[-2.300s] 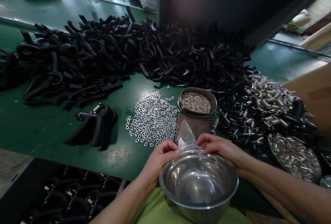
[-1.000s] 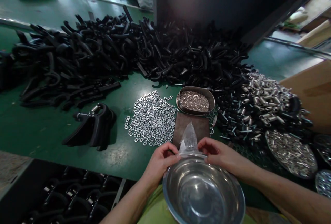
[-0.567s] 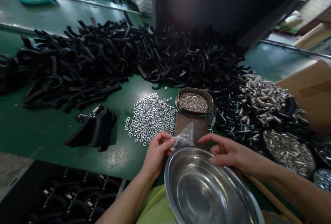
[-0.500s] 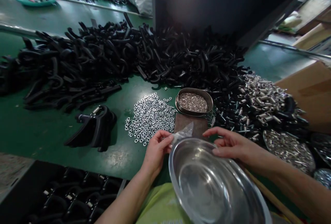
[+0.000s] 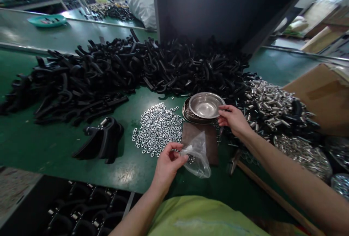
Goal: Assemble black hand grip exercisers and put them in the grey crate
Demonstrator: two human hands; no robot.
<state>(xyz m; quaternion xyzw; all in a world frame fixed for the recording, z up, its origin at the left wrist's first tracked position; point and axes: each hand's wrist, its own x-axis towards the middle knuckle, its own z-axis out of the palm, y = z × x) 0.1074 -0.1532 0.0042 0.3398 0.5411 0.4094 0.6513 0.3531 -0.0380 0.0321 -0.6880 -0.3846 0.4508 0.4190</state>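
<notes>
My left hand (image 5: 171,161) pinches the edge of a clear plastic bag (image 5: 200,161) with a few small metal parts inside. Under the bag lies a flat brown plate (image 5: 212,139). My right hand (image 5: 233,119) grips the rim of a shiny metal bowl (image 5: 206,106), which is over an oval metal tin (image 5: 187,114) of small parts and partly hides it. Whether the bowl rests on the tin I cannot tell. Just left of the bag spreads a heap of small metal nuts (image 5: 159,128).
Black curved parts (image 5: 109,65) are piled along the back. Metal cylinders (image 5: 272,101) heap up at the right by a cardboard box (image 5: 321,98). A hammer (image 5: 272,192) lies at the right front. Stacked black parts (image 5: 102,141) stand left of the nuts.
The bowl has gone from near my body to above the tin, with my right hand on its rim. The plastic bag now shows fully in my left hand.
</notes>
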